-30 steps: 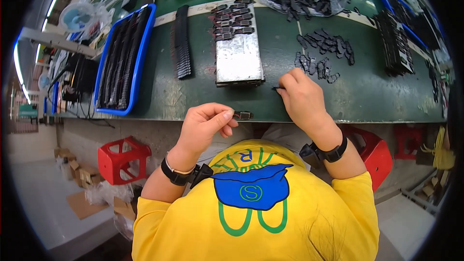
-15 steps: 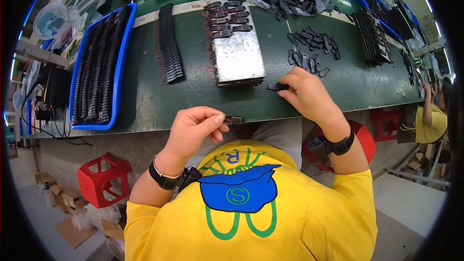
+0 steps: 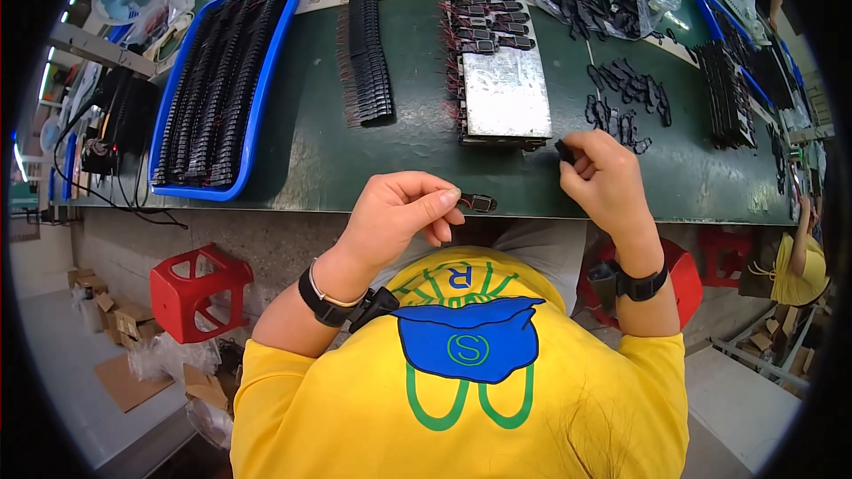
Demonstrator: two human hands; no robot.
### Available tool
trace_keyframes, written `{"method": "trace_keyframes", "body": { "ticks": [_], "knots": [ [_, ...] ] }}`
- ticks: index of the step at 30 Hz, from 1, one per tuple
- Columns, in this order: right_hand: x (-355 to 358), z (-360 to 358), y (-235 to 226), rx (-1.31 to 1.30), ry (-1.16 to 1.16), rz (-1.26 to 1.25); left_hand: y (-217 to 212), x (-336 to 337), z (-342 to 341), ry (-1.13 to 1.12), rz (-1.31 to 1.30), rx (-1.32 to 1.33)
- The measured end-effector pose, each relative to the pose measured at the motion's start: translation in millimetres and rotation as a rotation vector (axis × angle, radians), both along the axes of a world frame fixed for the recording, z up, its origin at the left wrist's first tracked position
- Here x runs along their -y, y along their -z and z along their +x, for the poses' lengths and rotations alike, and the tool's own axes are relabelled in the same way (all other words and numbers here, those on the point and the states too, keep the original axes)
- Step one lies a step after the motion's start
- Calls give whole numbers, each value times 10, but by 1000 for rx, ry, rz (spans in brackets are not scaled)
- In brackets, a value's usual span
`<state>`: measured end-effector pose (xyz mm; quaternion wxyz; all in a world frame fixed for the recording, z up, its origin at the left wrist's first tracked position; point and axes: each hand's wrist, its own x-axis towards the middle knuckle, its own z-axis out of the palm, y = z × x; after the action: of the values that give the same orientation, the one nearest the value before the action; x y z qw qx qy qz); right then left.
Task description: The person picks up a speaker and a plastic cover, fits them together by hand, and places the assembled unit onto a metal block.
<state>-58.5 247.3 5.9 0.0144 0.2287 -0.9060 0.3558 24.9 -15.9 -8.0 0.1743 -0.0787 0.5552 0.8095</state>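
Observation:
My left hand [image 3: 397, 218] pinches a small black rectangular part with red wires [image 3: 479, 203], near the table's front edge. In my right hand [image 3: 610, 179], a small black plastic piece [image 3: 564, 152] is held between thumb and fingers; much of it is hidden. Ahead, between the hands, stands a stack of silvery metal plates [image 3: 508, 102]. Several wired black parts [image 3: 477, 35] lie in rows over its far half, red wires hanging off its left side. Beyond my right hand, loose black plastic pieces [image 3: 632, 86] are scattered on the green table [image 3: 413, 155].
Left of the plates is a long row of black parts [image 3: 366, 53], then a blue tray [image 3: 189, 192] filled with similar rows. A clear bag of black pieces [image 3: 661, 2] lies at the back. Red stools [image 3: 170, 306] stand below the table. Another person [image 3: 799, 257] is at far right.
The whole scene has shifted rightward in the view. My right hand has moved slightly toward me, and its black piece is turned more upright. My left hand keeps its wired part.

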Motion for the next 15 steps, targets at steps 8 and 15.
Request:
{"method": "trace_keyframes", "body": {
  "ticks": [8, 15],
  "knots": [
    [237, 365, -187, -30, -166, -340, -22, -10, -5, 7, 4, 15],
    [461, 460, -206, -176, -358, -245, -23, -60, 19, 34, -5, 20]
  ]
}}
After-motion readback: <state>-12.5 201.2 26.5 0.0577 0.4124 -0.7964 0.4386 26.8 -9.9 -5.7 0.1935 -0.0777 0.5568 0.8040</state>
